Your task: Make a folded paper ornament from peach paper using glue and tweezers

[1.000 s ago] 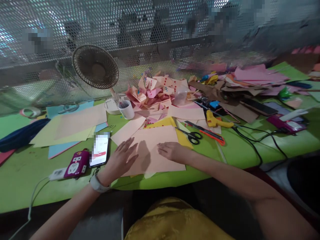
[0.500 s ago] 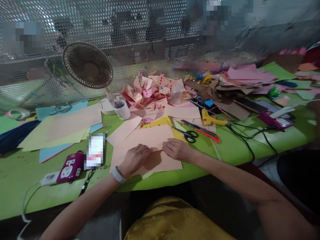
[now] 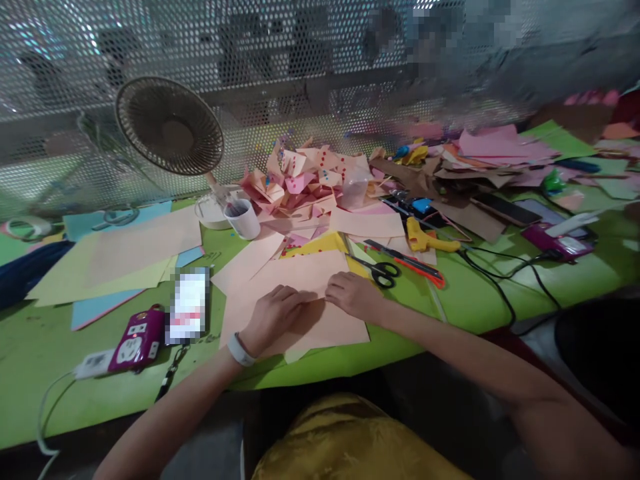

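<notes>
Two half-curled hands here, left hand (image 3: 274,317) and right hand (image 3: 356,296) resting on the peach paper sheet (image 3: 305,270) just below frame center, can't tell if they're pinching it, so I'd press lightly and evenly to avoid skewing.

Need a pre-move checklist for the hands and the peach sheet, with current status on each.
1. Left hand and right hand both on the peach sheet: ok.
2. Sheet flat between the hands: cannot tell, fingers and shadow hide it.
3. Only bare table under the sheet: not ok, yellow paper shows from beneath at its right side.
4. Scissors not touching the right hand: ok, they lie just beyond it.
5. Phone off the sheet: ok, it lies to the left.
6. Yellow glue gun cool: cannot tell from a picture.
</notes>
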The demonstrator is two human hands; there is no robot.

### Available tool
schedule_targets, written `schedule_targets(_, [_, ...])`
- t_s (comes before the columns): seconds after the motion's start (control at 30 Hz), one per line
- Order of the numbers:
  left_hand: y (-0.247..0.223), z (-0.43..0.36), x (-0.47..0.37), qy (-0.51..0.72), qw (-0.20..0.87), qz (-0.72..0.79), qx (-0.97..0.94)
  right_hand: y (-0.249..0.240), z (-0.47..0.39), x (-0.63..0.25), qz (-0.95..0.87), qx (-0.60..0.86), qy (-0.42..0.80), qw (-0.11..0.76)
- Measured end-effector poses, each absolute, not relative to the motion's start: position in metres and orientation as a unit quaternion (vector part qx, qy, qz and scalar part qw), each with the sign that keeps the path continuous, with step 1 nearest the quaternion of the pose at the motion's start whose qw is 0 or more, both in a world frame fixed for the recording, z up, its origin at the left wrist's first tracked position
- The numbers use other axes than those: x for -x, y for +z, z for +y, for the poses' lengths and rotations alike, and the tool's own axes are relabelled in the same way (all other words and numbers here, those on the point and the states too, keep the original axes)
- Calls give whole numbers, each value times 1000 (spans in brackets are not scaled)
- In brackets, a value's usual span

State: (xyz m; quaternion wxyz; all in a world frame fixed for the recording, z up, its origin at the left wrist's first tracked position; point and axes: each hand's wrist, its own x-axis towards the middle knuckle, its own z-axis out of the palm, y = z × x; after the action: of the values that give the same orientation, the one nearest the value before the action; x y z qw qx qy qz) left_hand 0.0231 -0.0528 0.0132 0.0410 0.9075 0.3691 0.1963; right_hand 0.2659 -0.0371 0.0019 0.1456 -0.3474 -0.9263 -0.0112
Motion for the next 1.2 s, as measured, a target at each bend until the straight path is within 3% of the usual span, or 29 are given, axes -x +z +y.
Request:
schedule_targets(0.3, [13,-49,-21,197,117,422,-877,9,-26,-261,-916,370,81,133])
schedule_targets(1.2, [30,-37,13,92,143,520,-837,5,-21,-263,-868,434,178,164])
